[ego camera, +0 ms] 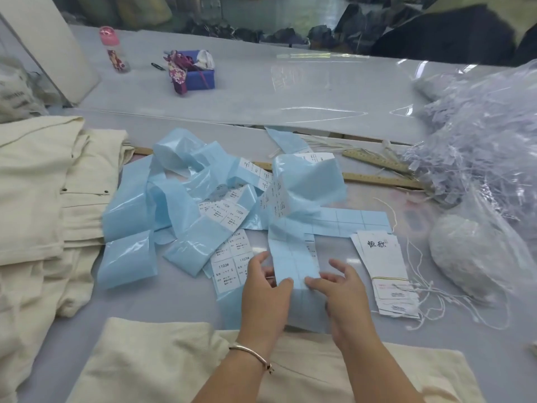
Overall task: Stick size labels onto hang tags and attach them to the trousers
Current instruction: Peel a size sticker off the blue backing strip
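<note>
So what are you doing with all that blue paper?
A person is holding a strip of blue label backing with both hands: the left hand grips its left edge and the right hand pinches its right edge. More label strips lie tangled behind it. A stack of hang tags with strings waits to the right, and cream trousers lie in front. No tag is attached yet.

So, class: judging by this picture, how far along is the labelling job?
Early. Done: much blue backing strip lies peeled. In hand: left hand and right hand pinch a label strip. Left: the hang tags sit stacked, and the trousers show no tag.
</note>
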`<control>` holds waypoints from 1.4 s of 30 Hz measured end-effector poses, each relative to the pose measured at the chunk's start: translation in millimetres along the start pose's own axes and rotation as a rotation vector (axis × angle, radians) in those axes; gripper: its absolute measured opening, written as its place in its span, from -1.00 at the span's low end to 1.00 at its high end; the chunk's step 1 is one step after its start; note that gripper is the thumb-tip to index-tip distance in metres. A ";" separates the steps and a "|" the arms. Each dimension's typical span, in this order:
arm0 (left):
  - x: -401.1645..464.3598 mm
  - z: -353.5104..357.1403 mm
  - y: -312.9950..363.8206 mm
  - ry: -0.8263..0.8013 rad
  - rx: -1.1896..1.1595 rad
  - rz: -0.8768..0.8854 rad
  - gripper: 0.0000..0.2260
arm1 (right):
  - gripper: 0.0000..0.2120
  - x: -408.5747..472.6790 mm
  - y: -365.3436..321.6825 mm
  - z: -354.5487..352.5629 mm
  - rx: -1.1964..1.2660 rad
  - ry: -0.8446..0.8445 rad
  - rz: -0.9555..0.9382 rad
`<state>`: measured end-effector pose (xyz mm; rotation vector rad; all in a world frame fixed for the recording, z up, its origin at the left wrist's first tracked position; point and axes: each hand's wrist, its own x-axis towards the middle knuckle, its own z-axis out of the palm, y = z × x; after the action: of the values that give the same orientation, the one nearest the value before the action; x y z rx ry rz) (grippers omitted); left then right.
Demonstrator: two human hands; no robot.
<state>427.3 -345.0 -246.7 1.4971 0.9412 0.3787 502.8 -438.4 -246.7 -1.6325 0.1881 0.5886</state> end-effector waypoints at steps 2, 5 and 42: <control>-1.6 0.0 -0.3 0.023 -0.047 0.027 -0.55 | -0.46 -5.9 -1.4 -4.2 0.218 -0.054 0.035; -7.0 1.2 -0.9 0.072 -0.012 0.093 -0.55 | -0.51 -15.9 0.1 -9.1 0.274 -0.110 -0.084; -53.7 -17.2 -15.9 0.030 0.346 0.604 -0.57 | -0.66 -41.1 17.2 -50.8 -0.386 0.454 -0.674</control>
<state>376.9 -374.6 -242.9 2.0968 0.5742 0.6978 473.4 -499.0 -240.2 -2.0428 -0.1592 -0.2847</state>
